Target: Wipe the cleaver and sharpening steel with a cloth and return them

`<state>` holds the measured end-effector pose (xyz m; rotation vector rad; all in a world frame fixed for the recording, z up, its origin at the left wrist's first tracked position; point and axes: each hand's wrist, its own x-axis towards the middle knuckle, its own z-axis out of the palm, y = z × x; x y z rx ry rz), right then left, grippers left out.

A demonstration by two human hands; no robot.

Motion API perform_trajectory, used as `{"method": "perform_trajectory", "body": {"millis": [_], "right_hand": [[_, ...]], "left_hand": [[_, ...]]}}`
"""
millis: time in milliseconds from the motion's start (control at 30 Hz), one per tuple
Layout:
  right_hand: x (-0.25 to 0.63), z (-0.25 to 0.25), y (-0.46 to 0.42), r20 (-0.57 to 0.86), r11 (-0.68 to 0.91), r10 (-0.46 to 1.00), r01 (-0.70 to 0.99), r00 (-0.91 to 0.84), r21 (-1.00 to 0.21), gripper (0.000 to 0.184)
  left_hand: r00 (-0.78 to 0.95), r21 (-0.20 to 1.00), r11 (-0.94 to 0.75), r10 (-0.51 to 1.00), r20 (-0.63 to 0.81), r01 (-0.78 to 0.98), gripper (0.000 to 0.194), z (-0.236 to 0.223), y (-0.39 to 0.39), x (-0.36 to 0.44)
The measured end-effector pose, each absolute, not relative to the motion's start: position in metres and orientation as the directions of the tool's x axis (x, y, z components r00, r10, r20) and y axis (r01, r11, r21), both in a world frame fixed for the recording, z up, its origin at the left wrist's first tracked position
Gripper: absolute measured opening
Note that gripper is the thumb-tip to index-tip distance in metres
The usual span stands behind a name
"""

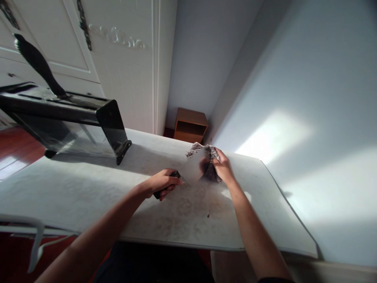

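Note:
My left hand is wrapped round the black handle of a cleaver, a kitchen knife with a broad, shiny blade. The blade tilts up to the right above the table. My right hand grips a speckled brown-and-white cloth against the blade's far end. Part of the cloth shows behind the blade, and some of my right fingers are hidden in its folds. A dark reflection shows on the metal near the cloth.
A black knife block with clear sides stands at the table's left, one black-handled knife sticking up from it. The white table has faint stains and a small brown speck. Beyond are a white wardrobe, a brown cabinet and a wall on the right.

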<state>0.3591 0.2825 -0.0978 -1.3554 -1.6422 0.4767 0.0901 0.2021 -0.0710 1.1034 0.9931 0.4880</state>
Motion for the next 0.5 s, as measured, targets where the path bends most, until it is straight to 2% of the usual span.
{"method": "perform_trajectory", "body": {"millis": [200, 400, 500], "right_hand": [[0.363, -0.089, 0.280, 0.293, 0.208, 0.950, 0.481, 0.108, -0.852, 0.050], [0.377, -0.076, 0.274, 0.211, 0.116, 0.967, 0.489, 0.143, -0.864, 0.028], [0.381, -0.072, 0.271, 0.180, 0.087, 0.955, 0.358, 0.237, -0.930, 0.021]], "left_hand": [[0.458, 0.907, 0.384, 0.784, -0.420, 0.175, 0.036, -0.065, 0.204, 0.084], [0.430, 0.906, 0.379, 0.797, -0.423, 0.188, 0.044, -0.063, 0.204, 0.081], [0.436, 0.901, 0.392, 0.789, -0.433, 0.185, 0.048, -0.065, 0.206, 0.078]]}}
